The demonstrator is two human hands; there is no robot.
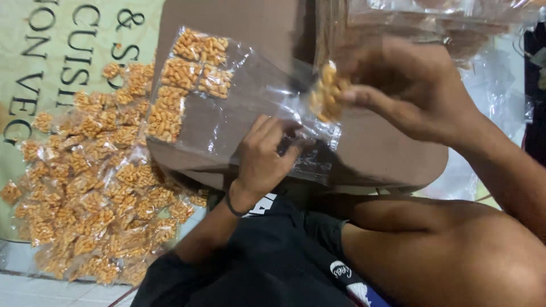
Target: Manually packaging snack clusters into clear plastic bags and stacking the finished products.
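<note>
Presently, item one: large clear plastic bag (pixel 239 108), lying flat on a brown cardboard sheet (pixel 375 153) across the person's lap; several small orange snack packets (pixel 190 74) already sit at the bag's closed far end, in rows. Item two: left hand (pixel 263 159), resting on the bag near its open mouth, fingers (pixel 267 128) curled and pressing the plastic down; a dark band circles the wrist. Item three: right hand (pixel 409 91), raised just beside the bag's mouth, fingers pinched together on one small packet of orange snacks (pixel 327 94), which touches the bag's opening edge. Item four: heap of like packets (pixel 91 187), loose on a printed pale mat (pixel 34 62) on the floor, left of the bag and partly under the cardboard's edge. Item five: crumpled clear plastic wrapping (pixel 489 68), beyond the right hand, well apart from the heap.
</note>
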